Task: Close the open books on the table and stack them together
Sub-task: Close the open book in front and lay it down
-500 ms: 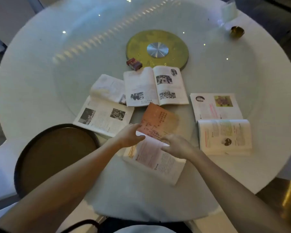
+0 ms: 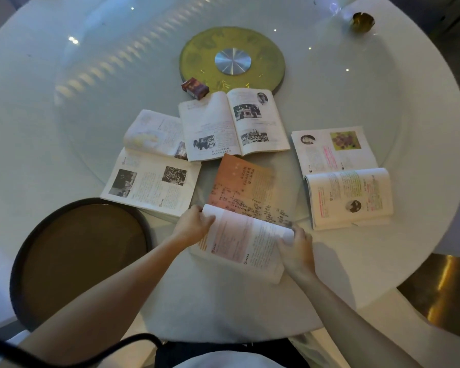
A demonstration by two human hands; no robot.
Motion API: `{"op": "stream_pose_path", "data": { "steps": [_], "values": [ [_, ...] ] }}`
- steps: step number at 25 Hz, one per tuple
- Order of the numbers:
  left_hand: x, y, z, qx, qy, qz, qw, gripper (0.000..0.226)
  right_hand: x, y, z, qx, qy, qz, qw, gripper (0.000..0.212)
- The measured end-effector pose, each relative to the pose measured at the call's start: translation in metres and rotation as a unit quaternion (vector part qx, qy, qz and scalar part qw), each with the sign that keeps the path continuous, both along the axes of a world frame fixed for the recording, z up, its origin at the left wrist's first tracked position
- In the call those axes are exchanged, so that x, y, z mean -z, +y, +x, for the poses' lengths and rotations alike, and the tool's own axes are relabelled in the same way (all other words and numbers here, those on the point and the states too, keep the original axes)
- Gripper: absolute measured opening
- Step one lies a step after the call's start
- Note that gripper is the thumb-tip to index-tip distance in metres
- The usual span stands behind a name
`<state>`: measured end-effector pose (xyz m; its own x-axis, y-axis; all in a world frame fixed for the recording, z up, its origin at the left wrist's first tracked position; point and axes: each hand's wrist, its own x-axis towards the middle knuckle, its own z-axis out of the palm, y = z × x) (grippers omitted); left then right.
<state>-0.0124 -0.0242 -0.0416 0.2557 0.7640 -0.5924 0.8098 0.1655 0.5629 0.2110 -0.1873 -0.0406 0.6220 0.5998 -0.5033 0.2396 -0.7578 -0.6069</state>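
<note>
Several open books lie on the round white table. Nearest me is a book with an orange far page. My left hand grips the left end of its near half and my right hand grips the right end, both at the fold. To its left lies an open book with black-and-white photos. Behind it lies another open book with photos. On the right sits an open book with a flower picture, its near half curled up.
A yellow-green turntable disc with a metal hub sits at the table's centre, a small red box at its near edge. A small gold dish stands far right. A round dark-rimmed chair seat is at my left.
Both hands have taken hold of the near half of the orange book at the fold, the left one now curled around its edge. The view has shifted slightly closer.
</note>
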Motion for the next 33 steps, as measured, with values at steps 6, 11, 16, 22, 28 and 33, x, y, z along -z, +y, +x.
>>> {"op": "stream_pose_path", "data": {
  "steps": [6, 11, 16, 22, 28, 33],
  "values": [
    [0.003, -0.011, -0.02, -0.102, -0.07, -0.058, 0.991, 0.031, 0.014, -0.026, 0.01, 0.13, 0.151, -0.023, 0.98, 0.036],
    [0.007, -0.001, -0.028, -0.198, -0.133, -0.148, 0.96, 0.021, 0.001, -0.02, 0.028, 0.253, 0.281, 0.033, 0.925, 0.006],
    [0.008, 0.007, -0.012, -0.288, -0.232, -0.202, 0.907, 0.029, -0.012, 0.01, 0.042, 0.336, 0.43, 0.142, 0.826, 0.025],
    [0.014, -0.017, 0.002, -0.32, -0.194, -0.16, 0.913, 0.026, -0.007, 0.05, 0.056, 0.208, 0.388, 0.057, 0.896, 0.025],
    [0.026, -0.075, 0.018, -0.287, -0.107, -0.279, 0.91, 0.025, 0.013, 0.096, 0.07, -0.196, -0.063, -0.043, 0.978, 0.055],
    [0.026, -0.08, 0.05, -0.341, -0.17, -0.227, 0.897, 0.019, 0.032, 0.118, 0.073, -0.374, -0.196, -0.078, 0.903, 0.045]
  ]
}}
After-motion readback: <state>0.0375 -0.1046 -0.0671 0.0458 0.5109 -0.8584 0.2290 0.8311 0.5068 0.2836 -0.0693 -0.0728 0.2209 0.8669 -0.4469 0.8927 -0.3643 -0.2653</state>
